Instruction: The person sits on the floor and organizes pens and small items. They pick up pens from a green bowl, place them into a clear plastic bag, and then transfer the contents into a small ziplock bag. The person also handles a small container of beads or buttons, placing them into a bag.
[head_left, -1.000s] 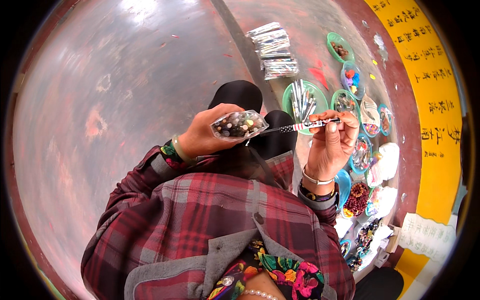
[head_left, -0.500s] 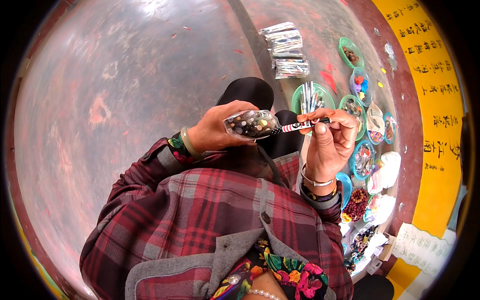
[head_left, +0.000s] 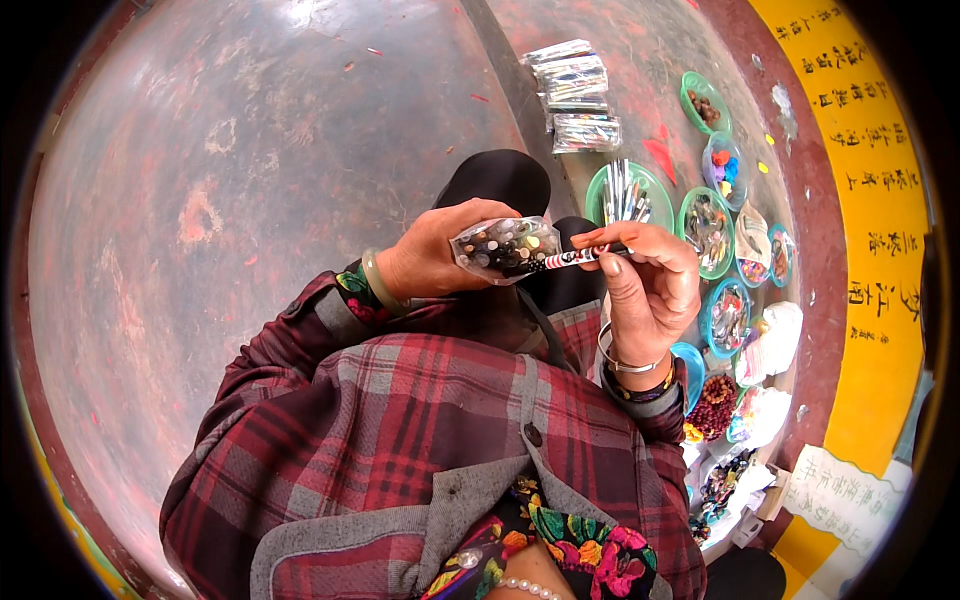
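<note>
My left grip (head_left: 440, 245) is closed around a clear bag (head_left: 507, 240) packed with upright slender pens. My right grip (head_left: 652, 285) pinches a patterned pen (head_left: 572, 258) between thumb and fingers; the pen lies nearly level, its left end at the bag's right side. Whether that end is inside the bag, I cannot tell. Clear-wrapped packets (head_left: 585, 132) lie on the floor (head_left: 330, 170). A green basin (head_left: 657, 200) of pens stands beyond my right grip. A green bowl (head_left: 699, 85) rests toward the floor's right edge.
</note>
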